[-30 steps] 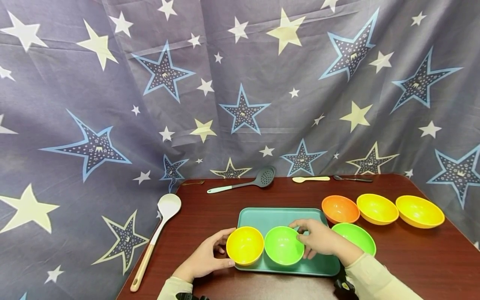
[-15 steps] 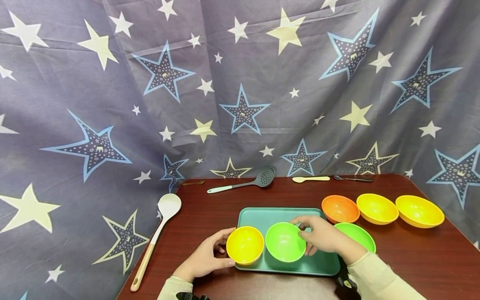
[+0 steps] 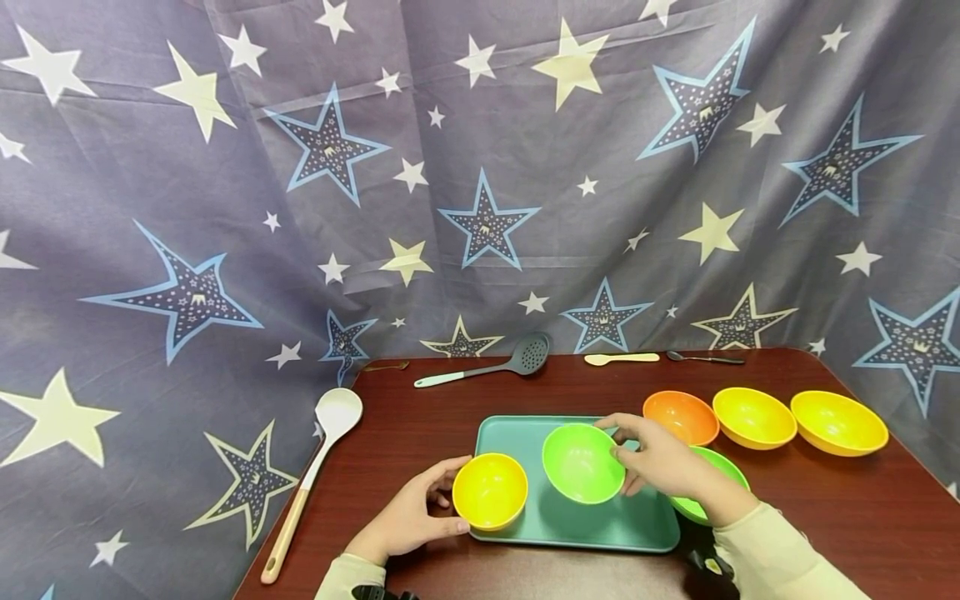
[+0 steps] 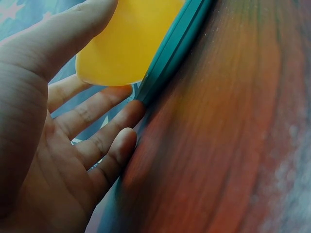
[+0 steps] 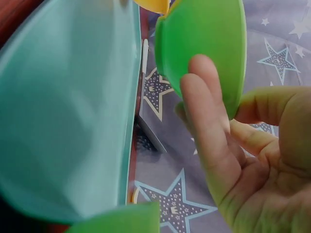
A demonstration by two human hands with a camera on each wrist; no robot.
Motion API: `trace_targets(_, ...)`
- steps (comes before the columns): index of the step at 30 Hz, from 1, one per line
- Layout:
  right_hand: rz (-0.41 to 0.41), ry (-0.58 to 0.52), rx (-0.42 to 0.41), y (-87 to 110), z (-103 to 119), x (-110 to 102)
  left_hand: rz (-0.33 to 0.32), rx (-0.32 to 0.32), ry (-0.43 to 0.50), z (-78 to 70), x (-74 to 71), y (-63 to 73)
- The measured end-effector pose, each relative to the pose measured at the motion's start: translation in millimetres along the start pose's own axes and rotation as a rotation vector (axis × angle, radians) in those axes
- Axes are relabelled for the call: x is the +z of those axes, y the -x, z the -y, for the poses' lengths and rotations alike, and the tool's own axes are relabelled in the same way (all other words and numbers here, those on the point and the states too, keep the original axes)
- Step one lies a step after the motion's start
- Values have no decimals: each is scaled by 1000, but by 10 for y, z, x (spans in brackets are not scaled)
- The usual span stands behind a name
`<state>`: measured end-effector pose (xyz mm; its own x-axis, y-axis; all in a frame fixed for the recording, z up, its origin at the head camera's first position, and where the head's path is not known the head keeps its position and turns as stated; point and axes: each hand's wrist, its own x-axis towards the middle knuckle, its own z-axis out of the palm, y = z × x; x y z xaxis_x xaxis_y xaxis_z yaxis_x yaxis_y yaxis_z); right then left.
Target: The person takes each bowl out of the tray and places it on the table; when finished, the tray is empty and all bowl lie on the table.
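On the left part of the teal tray (image 3: 600, 525) sits a yellow bowl (image 3: 491, 492). My left hand (image 3: 417, 510) holds its left side, thumb in front and fingers behind; the left wrist view shows the yellow bowl (image 4: 131, 43) between thumb and fingers. My right hand (image 3: 656, 458) pinches the right rim of a green bowl (image 3: 583, 463). In the right wrist view this green bowl (image 5: 206, 43) is raised off the tray (image 5: 68, 111) and tilted. Another green bowl (image 3: 716, 477) stands right of the tray, partly hidden by my right hand and wrist.
An orange bowl (image 3: 681, 418) and two yellow bowls, one in the middle (image 3: 753, 417) and one at far right (image 3: 840, 423), line the right side. A slotted spoon (image 3: 528, 354), a cream spoon (image 3: 622, 359) and a dark spoon (image 3: 705, 358) lie at the back. A long ladle (image 3: 322, 450) lies left.
My right hand has lifted the green bowl and moved it back and to the right, away from the yellow bowl. My left hand and the yellow bowl have stayed in place.
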<state>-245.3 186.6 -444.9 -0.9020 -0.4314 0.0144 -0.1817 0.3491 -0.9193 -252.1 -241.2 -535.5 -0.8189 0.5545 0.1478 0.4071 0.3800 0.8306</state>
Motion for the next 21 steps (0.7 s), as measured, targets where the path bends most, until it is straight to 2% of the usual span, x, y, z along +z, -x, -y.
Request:
trace_targets(5, -44, 14, 2, 52, -14, -77, -2, 7, 7, 13, 4, 0)
trace_targets(12, -62, 19, -56, 154, -49, -179, -2, 4, 7, 8, 3, -1)
trace_targets(21, -94, -6, -46, 267, -76, -301, -3, 1, 10, 2, 1, -1)
